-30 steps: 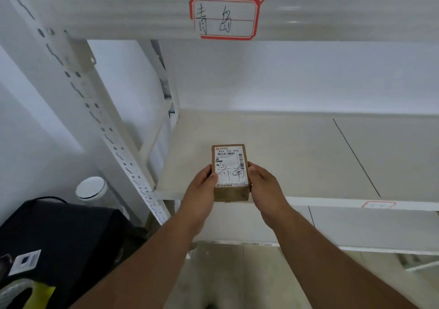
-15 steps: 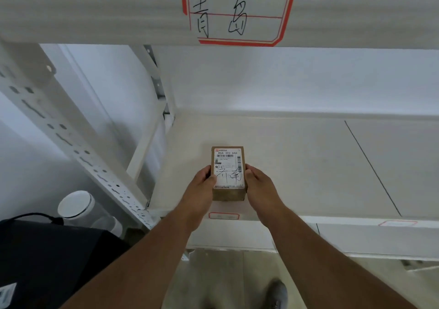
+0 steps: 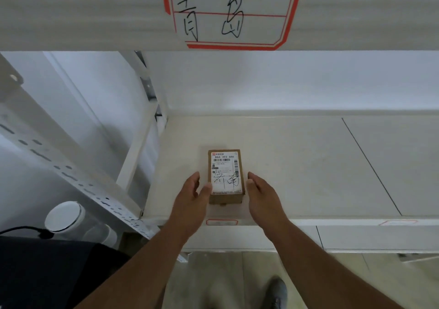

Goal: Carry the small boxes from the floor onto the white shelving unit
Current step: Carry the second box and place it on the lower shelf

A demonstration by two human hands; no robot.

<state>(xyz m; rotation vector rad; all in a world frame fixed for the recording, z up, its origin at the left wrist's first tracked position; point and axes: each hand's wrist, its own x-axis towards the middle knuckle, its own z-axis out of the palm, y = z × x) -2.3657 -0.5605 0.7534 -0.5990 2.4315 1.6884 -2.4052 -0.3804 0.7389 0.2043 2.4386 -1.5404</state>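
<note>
White shelving fills the view: a pale shelf board (image 3: 297, 161) at mid-height, a beam above it with a red-bordered handwritten label (image 3: 228, 11), and a perforated upright (image 3: 71, 173) slanting down on the left.

Both hands are spread. The left hand (image 3: 191, 204) has its fingers loosely splayed, with the thumb tip touching, or very nearly touching, the lower left edge of the small box (image 3: 226, 176). The right hand (image 3: 261, 199) is flat and relaxed, just beside the box's right side, with a thin strip of shelf showing between them. Neither hand pinches the box. The box appears to rest flat on the shelf board, label up, near the front edge and toward the left end.

The step looks like the release. To do it well, the person should draw both hands straight back and apart, so that neither thumb drags the light carton toward the lip. Because the box sits close to the front, a short push deeper onto the board before letting go would guard against a knock. It would also leave room for further boxes alongside.

Outward, a small blank tag (image 3: 221, 222) sits on the shelf's front edge directly below the box. A round white-lidded container (image 3: 64, 217) stands on the floor to the left, and a dark shoe (image 3: 276, 292) shows below.
</note>
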